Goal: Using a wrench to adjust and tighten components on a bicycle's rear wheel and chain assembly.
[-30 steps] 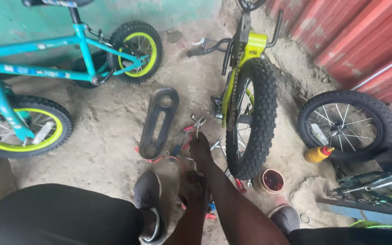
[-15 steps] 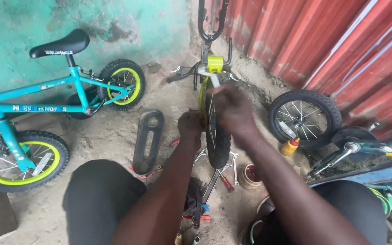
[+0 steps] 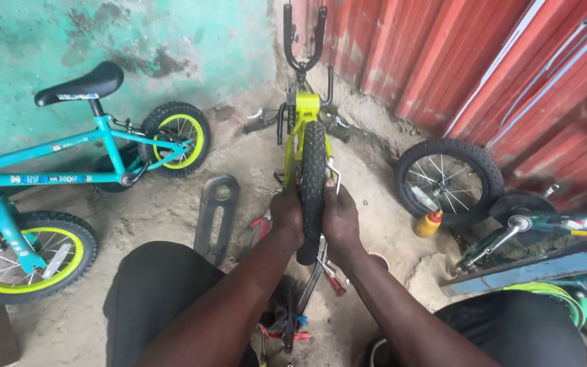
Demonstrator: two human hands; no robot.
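Knobby wheel (image 3: 311, 170) sat upright in yellow-green frame (image 3: 305, 109), inverted on sand. Left hand (image 3: 287, 216) and right hand (image 3: 339, 216) clasped tyre from opposite sides, fingers wrapped. Judged: even two-sided pressure kept rim centred; pliers (image 3: 261, 224) lay near.

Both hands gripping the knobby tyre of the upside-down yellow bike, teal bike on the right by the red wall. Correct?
Not quite. The left hand and right hand do grip the tyre of the upturned yellow bike, but the head view shows the teal bike on the left, by the green wall. What sits on the right by the red wall is a loose wheel.
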